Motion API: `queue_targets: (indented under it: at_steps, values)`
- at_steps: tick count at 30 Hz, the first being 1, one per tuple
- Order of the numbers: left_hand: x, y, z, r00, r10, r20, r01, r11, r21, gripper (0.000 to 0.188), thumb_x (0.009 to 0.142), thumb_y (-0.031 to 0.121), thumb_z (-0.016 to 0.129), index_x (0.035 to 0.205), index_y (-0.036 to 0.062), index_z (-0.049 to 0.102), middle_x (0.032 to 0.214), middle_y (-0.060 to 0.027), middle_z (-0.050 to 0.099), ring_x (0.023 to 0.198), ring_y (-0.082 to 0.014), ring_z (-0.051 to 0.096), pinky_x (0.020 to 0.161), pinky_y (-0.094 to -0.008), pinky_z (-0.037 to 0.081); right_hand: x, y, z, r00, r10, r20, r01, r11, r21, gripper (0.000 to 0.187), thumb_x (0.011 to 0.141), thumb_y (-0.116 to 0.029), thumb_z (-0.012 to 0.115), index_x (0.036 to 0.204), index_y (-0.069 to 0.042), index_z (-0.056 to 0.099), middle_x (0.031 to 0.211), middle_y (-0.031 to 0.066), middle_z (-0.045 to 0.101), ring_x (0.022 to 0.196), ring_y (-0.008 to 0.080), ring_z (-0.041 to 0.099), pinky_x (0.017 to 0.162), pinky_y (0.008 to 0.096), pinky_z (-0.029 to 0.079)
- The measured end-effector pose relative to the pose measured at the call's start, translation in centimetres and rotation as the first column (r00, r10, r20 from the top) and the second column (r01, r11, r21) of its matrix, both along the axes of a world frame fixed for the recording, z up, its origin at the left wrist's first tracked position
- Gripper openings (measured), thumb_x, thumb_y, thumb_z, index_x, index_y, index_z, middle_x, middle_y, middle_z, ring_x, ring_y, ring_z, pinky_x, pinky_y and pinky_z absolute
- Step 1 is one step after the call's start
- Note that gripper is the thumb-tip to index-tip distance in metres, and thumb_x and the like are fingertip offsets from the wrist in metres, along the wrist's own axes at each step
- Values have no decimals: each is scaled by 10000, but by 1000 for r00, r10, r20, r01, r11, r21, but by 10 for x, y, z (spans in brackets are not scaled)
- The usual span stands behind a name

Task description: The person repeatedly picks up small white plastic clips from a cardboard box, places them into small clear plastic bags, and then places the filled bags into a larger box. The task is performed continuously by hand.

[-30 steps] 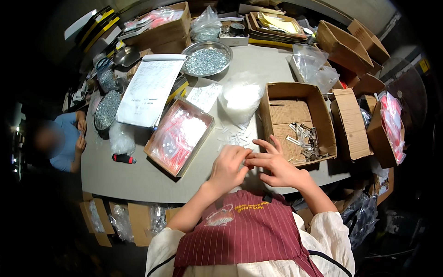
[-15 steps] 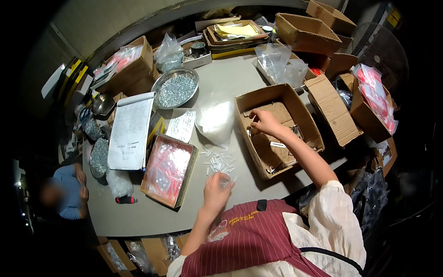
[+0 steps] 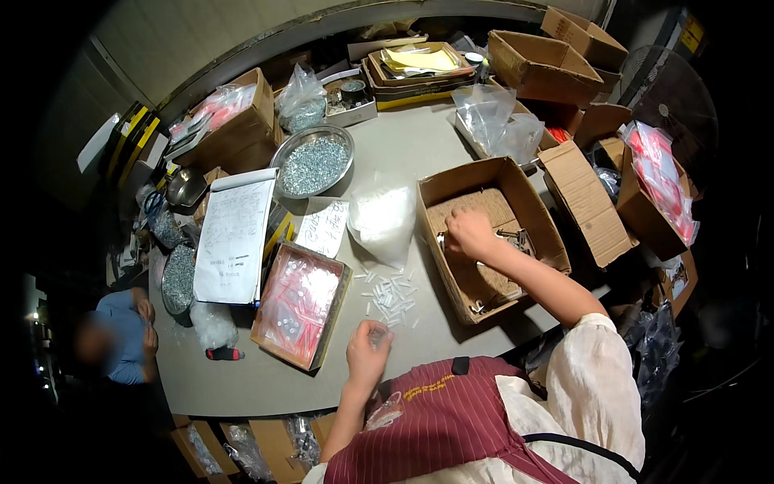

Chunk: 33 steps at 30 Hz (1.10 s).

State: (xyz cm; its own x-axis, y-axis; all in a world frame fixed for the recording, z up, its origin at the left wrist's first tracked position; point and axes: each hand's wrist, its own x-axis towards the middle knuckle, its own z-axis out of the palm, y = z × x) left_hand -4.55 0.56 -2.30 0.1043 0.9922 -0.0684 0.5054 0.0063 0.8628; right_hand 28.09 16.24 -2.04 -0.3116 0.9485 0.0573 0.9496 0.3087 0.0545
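Left hand (image 3: 367, 348) pinches a small clear bag (image 3: 377, 332); right hand (image 3: 470, 234) curls over metal parts (image 3: 516, 238) in a cardboard box (image 3: 556, 242).

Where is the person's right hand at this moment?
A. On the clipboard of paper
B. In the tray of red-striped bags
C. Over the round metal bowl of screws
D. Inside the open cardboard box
D: the right hand reaches down into the open cardboard box, among the metal parts on its floor.
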Motion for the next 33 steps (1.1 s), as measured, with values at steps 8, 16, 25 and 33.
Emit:
queue_targets:
  at_steps: [8,16,25,33]
  values:
    - [16,6,3,999,-46,-15,47,993,111,194,876,70,766,1015,23,638,912,-87,714,876,-200,702,816,-332,538,0,-20,-32,931,363,41,-363,932,-26,295,806,-212,664,1032,-25,686,882,148,714,834,306,712,787,443,527]
    - [-1,-2,-14,999,-39,5,38,996,78,187,876,48,761,1006,20,628,908,-64,698,860,-149,672,803,-301,531,18,9,-9,932,5,-363,-105,961,-256,315,814,-164,745,1053,-18,601,928,226,688,924,433,670,799,512,537]
    - [6,2,-2,996,-82,34,79,993,90,205,883,48,766,1038,24,634,926,-57,700,892,-147,675,825,-305,539,12,32,-45,893,202,-402,-239,970,-42,275,807,-174,743,997,-32,605,915,200,679,887,430,665,772,516,540]
    - [16,3,34,986,-77,148,62,992,106,252,839,79,798,1017,33,627,939,-109,710,900,-269,706,829,-370,545,-9,-17,82,325,-226,-918,-27,969,-247,124,862,-122,725,916,-12,705,783,78,702,662,174,666,628,321,541]
